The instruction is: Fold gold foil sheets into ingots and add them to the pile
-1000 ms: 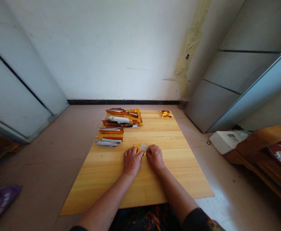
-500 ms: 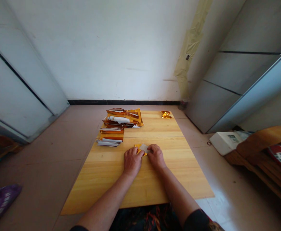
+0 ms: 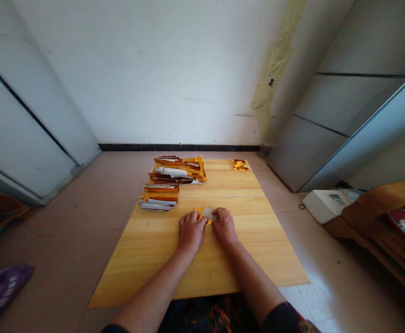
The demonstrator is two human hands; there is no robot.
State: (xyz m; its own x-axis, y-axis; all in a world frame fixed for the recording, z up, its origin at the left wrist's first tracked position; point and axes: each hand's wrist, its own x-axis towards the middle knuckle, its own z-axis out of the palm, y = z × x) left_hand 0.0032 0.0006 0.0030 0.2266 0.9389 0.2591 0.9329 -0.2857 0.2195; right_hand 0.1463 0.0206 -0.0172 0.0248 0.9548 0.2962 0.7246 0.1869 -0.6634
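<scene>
A small gold foil paper (image 3: 198,210), its pale grey-white face partly showing, lay on the wooden tabletop (image 3: 258,259) between the two hands, to the near right of the folded gold papers (image 3: 161,194). The left hand (image 3: 191,231) had its fingers curled and thumb drawn in, pinching the left side of the sheet; the right hand (image 3: 225,225), likewise bent nearly closed, held the right side. The fingertips were too small in view to tell how firmly they pressed.

The sheet looked almost weightless, thin and pliant, probably a little slick on its gold side, and likely to crease readily or tear if pulled hard. Opposite edges seemed the best places to grip, using light fingertip pressure against the wood.
</scene>
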